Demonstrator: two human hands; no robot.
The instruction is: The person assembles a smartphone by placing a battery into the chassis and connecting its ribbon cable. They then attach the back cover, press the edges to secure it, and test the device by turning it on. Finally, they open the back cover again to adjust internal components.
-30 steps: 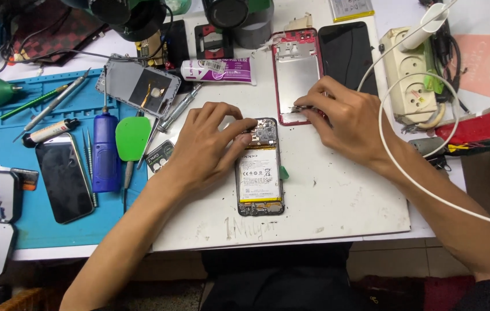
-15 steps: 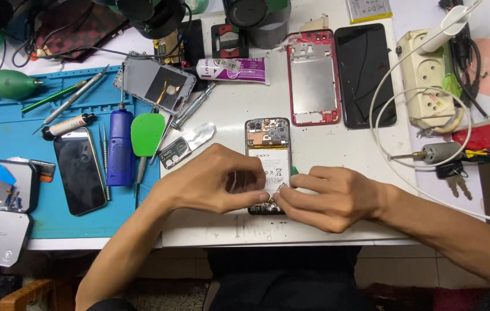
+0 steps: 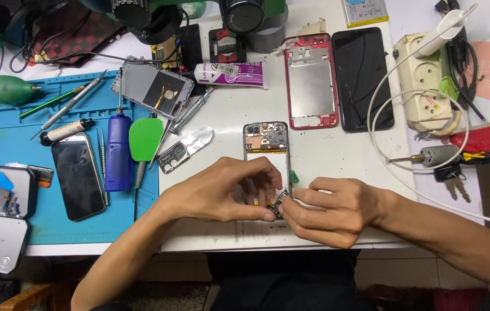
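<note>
Lying opened phone [image 3: 266, 144], circuitry exposed

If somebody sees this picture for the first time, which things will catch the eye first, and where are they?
At the centre, the left hand and the right hand meet over the lower end of an opened phone on the white board, fingertips pinching a small dark part. Behind it lie a red phone frame and a black screen panel side by side. On the left, a blue mat holds tools and a dark phone.
</note>
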